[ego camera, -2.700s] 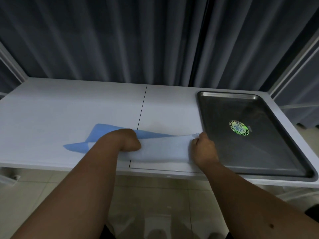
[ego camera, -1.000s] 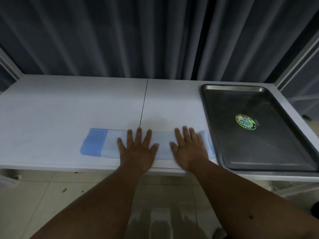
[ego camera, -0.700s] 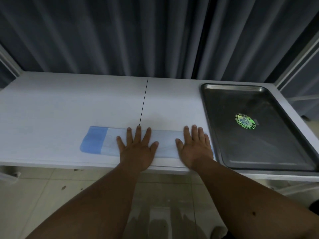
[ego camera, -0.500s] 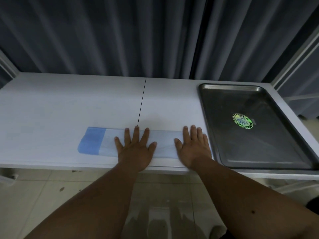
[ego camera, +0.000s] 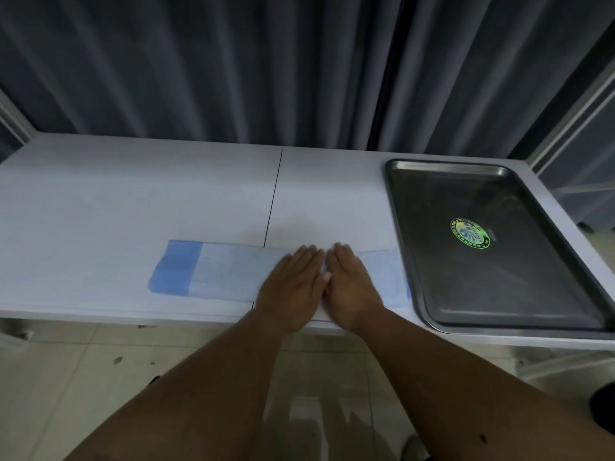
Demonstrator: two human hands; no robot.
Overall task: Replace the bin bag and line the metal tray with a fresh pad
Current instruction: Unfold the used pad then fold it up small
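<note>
Near the worktop's (ego camera: 100, 207) front edge, the folded pad (ego camera: 226, 276) is pressed flat under both released, empty hands, left (ego camera: 293, 287) and right (ego camera: 351, 284); creases are best smoothed outward before it's moved into the bare tray (ego camera: 499, 314).

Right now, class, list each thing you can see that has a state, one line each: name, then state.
Folded blue and white pad: lying flat on the table, still folded, not in the tray.
Rectangular metal tray: unlined, holding only a round green sticker.
Left hand: open, palm down on the pad.
Right hand: open, palm down on the pad.
Dark grey curtain: drawn closed.
</note>
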